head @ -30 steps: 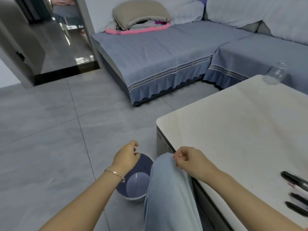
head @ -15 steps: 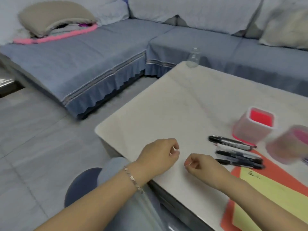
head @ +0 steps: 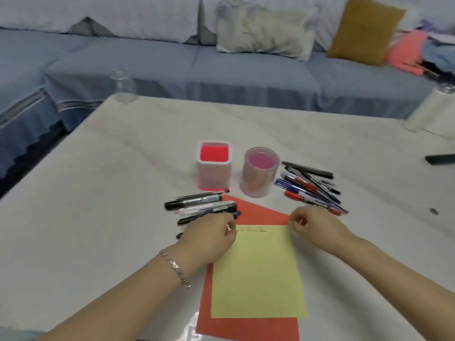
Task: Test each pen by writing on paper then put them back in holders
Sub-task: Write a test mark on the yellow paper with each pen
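Two holders stand mid-table, both with no pens in them: a square holder (head: 214, 166), pale ribbed walls with a red inside and base, and just right of it a round holder (head: 261, 172) in translucent pink plastic.

Two pen piles lie flat on the white table (head: 98, 217). The left pile (head: 202, 206) sits just near of the square holder: at least four fat markers with black caps and white or black barrels, lying roughly parallel. The near ones are partly hidden by the hand. The right pile (head: 310, 187) sits right of the round holder: slim pens crossed over each other, with black, blue and red caps. Too blurred for an exact count.

Two sheets, stacked: a yellow sheet (head: 258, 274) on a larger red sheet (head: 248, 328), both rectangular and matte. One short row of dark marks runs along the yellow sheet's far edge.

The left hand (head: 209, 238), with a metal-link bracelet (head: 175, 267) on its wrist, is at the yellow sheet's far left corner, against the left pile, fingers curled. The right hand (head: 315, 228) is at the far right corner, fingers curled too. I can't tell whether either is holding anything.

One clear glass jar (head: 123, 87) stands at the far left table corner, one white roll (head: 428, 112) at the far right. Two cushions lie on the blue sofa: an off-white cushion (head: 263, 33) and a mustard cushion (head: 364, 30).
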A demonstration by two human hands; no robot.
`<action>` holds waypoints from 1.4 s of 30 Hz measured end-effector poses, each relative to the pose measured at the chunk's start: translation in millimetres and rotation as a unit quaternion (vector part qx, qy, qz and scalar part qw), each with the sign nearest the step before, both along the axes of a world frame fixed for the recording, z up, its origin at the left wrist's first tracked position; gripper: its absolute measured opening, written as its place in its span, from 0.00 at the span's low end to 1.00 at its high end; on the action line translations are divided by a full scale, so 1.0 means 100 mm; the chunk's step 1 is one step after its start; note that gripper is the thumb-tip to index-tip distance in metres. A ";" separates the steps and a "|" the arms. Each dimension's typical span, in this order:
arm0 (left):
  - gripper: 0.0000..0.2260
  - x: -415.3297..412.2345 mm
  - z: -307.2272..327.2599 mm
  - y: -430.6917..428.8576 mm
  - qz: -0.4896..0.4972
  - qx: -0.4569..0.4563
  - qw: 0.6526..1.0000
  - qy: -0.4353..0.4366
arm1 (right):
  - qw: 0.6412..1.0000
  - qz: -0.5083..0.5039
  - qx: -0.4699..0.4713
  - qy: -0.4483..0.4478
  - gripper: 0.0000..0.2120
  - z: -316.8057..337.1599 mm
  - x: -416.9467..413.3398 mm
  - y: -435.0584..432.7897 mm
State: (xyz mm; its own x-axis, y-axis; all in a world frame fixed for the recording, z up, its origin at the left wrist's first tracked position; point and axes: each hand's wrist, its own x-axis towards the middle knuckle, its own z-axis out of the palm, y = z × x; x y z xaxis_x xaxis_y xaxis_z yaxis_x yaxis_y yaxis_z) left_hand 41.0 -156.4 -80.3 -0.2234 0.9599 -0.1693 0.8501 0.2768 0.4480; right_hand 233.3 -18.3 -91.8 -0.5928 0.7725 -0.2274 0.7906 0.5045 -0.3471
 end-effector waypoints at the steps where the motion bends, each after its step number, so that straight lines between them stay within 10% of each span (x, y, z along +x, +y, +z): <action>1: 0.09 0.03 0.00 0.05 -0.005 -0.002 1.000 0.001 | 0.999 -0.024 0.025 0.006 0.10 -0.02 0.07 0.11; 17: 0.08 0.03 -0.04 0.04 0.026 0.004 0.999 -0.027 | 0.987 -0.122 0.074 -0.078 0.11 -0.38 0.33 0.56; 27: 0.21 0.31 0.09 0.10 -0.041 0.151 0.979 -0.133 | 0.981 -0.006 -0.082 0.177 0.02 0.75 0.14 -0.42; 33: 0.09 0.43 0.14 0.05 -0.057 0.204 0.964 -0.159 | 0.845 -0.063 -0.329 0.417 0.03 1.01 0.11 -0.52; 42: 0.11 0.51 0.12 -0.03 -0.101 0.186 0.955 -0.207 | 0.838 -0.165 -0.233 0.465 0.18 0.48 -0.31 -0.73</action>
